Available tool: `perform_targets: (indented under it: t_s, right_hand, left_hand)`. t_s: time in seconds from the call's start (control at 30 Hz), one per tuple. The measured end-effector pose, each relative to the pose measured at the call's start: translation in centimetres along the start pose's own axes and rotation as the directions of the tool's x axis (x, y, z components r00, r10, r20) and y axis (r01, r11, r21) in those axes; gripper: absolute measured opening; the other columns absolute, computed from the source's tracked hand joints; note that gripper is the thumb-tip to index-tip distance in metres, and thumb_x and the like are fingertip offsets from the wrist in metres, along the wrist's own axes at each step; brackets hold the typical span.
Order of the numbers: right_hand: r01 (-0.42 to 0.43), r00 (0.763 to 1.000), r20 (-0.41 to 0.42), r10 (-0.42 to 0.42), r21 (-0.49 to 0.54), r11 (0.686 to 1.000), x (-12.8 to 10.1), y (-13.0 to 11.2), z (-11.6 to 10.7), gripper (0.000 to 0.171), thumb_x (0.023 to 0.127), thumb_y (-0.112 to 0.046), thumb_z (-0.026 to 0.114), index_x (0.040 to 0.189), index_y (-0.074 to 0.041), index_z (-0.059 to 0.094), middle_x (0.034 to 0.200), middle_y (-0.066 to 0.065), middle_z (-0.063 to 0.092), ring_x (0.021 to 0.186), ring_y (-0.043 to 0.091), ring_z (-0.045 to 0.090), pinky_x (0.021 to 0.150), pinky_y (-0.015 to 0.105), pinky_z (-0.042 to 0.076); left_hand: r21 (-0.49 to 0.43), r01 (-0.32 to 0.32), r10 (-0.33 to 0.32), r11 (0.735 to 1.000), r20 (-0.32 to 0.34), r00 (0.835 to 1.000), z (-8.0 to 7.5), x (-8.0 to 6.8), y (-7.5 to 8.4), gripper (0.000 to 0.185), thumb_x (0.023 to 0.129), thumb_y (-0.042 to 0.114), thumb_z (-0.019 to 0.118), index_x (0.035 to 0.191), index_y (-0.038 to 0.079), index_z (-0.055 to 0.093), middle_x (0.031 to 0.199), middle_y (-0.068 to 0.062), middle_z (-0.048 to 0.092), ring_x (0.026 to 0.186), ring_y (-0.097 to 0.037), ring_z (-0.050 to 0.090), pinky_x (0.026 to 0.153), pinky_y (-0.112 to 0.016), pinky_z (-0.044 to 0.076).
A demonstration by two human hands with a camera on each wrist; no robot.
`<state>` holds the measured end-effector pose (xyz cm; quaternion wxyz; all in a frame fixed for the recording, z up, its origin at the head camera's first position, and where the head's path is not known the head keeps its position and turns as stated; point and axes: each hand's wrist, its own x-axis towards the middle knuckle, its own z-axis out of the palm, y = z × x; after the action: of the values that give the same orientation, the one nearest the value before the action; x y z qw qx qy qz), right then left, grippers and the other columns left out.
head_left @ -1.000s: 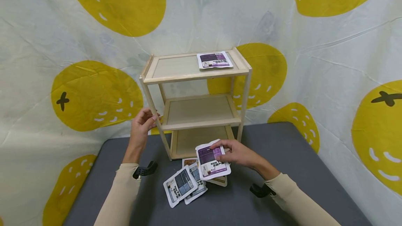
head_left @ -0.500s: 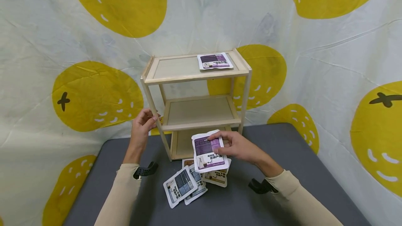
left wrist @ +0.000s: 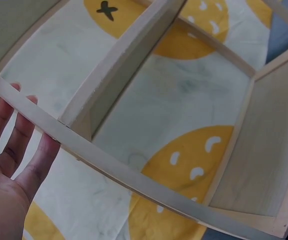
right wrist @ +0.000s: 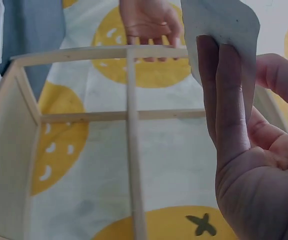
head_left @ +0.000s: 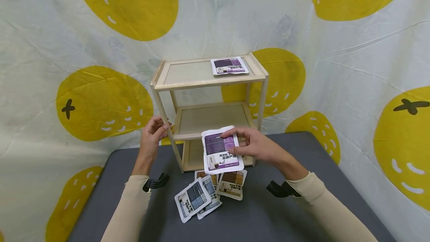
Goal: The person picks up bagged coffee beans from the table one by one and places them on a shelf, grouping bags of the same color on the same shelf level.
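Before the middle tier of the wooden rack (head_left: pixel 208 85), pinching a purple packet (head_left: pixel 221 150) with right hand (head_left: pixel 258 148), steadying a post with left hand (head_left: pixel 152 134); one purple packet on top (head_left: pixel 230 65), three packets on the table (head_left: pixel 209 192) unshelved.

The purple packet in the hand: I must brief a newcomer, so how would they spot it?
Find the wooden shelf rack on the grey table. In front of its middle shelf, the right hand pinches a purple packet. It alone is in the air; its purple twin lies on top.
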<state>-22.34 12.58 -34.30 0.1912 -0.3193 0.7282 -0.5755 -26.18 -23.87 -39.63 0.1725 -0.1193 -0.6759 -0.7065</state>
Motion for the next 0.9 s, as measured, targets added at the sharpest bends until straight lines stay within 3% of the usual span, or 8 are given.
perform_targets:
  t_s: [0.47,0.9]
  right_hand:
    - [0.052,0.996,-0.068,-0.053,-0.011,0.999,1.6,-4.4,-1.6,0.045,0.093,-0.003,0.071,0.136,-0.004,0.06,0.132,0.019,0.057,0.093,0.032,0.073,0.079,0.04,0.061]
    - [0.102,0.992,-0.07,-0.102,-0.008,0.995,3.0,-7.5,-2.9,0.053,0.094,0.0,0.069,0.144,-0.004,0.054,0.132,0.019,0.06,0.099,0.034,0.072,0.082,0.041,0.06]
  left_hand:
    - [0.003,0.008,-0.008,1.0,-0.007,1.0,-0.1,0.1,-0.2,0.022,0.1,0.008,0.063,0.12,0.0,0.06,0.1,0.0,0.07,0.099,-0.032,0.069,0.077,-0.027,0.058]
    - [0.0,0.01,-0.01,1.0,0.002,1.0,-0.2,0.1,-0.1,0.023,0.1,0.009,0.063,0.12,-0.002,0.059,0.102,-0.002,0.07,0.097,-0.029,0.069,0.078,-0.028,0.058]
